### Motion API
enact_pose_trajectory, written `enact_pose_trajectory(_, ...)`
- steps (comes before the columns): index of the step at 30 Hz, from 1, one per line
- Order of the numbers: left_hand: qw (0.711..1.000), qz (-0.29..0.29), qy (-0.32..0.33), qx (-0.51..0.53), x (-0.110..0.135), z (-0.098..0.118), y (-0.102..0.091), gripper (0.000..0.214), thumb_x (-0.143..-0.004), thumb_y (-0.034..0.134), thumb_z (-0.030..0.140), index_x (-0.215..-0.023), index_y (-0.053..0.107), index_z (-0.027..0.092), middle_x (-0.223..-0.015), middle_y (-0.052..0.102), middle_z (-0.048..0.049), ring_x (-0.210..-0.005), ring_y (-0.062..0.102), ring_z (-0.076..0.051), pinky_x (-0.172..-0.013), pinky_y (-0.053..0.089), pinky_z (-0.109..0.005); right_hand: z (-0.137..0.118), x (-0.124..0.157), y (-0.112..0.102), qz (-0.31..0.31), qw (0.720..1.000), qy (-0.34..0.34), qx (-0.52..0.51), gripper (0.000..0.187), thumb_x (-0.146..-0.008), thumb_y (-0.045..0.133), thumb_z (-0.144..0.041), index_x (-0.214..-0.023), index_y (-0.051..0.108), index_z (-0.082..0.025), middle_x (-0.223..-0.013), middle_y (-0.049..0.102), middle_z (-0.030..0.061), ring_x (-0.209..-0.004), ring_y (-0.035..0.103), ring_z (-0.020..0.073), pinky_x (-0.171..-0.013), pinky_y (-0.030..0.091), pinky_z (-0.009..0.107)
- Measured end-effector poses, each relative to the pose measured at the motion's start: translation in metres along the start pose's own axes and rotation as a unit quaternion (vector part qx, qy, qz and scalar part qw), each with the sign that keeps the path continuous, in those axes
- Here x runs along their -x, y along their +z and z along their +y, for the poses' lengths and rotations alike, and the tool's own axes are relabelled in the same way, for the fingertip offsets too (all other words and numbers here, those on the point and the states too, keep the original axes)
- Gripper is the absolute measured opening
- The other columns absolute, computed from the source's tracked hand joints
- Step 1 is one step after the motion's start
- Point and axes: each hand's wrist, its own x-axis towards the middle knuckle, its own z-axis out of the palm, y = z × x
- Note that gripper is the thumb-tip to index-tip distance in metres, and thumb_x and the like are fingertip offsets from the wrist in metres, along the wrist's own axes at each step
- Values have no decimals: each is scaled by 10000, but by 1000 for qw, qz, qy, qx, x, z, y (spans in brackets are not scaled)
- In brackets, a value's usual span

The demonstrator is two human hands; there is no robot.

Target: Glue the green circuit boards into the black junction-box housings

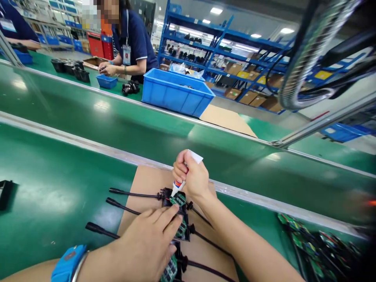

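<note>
Over cardboard (149,182), my right hand (195,176) is clenching a half-hidden tube (178,186), its tip perhaps touching a circuit board (179,200); my left hand (149,237), slightly spread, is partly covering nearer boards (169,272).

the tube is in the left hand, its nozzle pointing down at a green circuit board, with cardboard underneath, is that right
Not quite: the head view shows the tube in the right hand, not the left hand. Its nozzle does point down at a green circuit board, with cardboard underneath.
</note>
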Motion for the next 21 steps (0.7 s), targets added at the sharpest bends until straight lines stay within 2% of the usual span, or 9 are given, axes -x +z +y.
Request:
enact_pose_trajectory(6, 999, 35, 15, 1, 2, -3, 13, 522, -976, 352, 360, -1435, 364, 110, -1498, 366, -128, -1295, 445, -284, -1006, 395, -405, 7, -1, 1, -7, 1000, 13, -4, 393, -800, 638, -521, -656, 470, -196, -471, 253, -105, -356, 195, 35, -329, 214, 157)
enact_pose_trajectory(14, 999, 25, 30, -23, 2, -1, 1, 504, -990, 321, 331, -1420, 385, 76, -1480, 385, -139, -1300, 450, -289, -988, 401, -399, 3, 3, 4, -15, 1000, 6, 22, 409, -777, 667, -529, -638, 486, -189, -456, 269, -102, -353, 203, 35, -322, 210, 159)
enact_pose_trajectory(21, 998, 34, 32, -40, 3, -1, 3, 504, -990, 317, 325, -1415, 388, 63, -1471, 401, -144, -1292, 452, -293, -981, 393, -412, -7, 16, -3, -39, 999, 18, 33, 402, -819, 638, -516, -646, 483, -188, -481, 256, -96, -359, 219, 36, -336, 219, 164)
